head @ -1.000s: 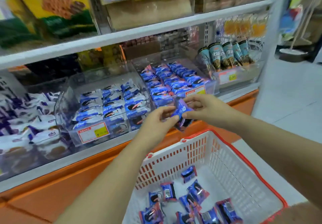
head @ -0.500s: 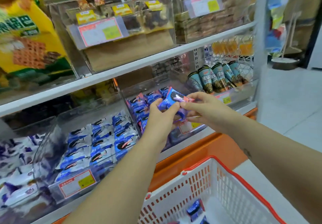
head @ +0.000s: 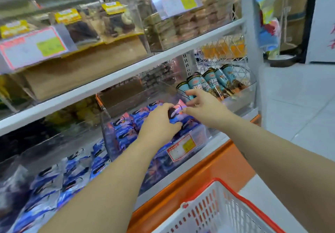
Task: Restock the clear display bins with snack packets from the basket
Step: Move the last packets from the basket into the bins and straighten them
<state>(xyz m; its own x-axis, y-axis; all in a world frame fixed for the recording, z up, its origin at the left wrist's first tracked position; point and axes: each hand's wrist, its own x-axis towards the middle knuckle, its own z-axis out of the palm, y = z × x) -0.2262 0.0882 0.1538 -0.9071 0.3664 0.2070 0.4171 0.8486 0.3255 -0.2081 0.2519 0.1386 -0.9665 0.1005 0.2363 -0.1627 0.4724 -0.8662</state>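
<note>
Forward we moved one glossy packet (head: 177, 112) over the clear bin (head: 202, 133); left hand (head: 159, 124) grips it, right hand (head: 202, 108) pinches it.

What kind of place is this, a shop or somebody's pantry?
Most likely a grocery or convenience shop. The shelves carry clear bins of snacks with price labels, a shopping basket stands below, and the left hand and right hand hold a snack packet over one bin.

Bare left hand (head: 159, 124), right hand (head: 202, 106) and forearms (head: 112, 178); small dark mark (head: 243, 154) on right forearm (head: 268, 153).
</note>
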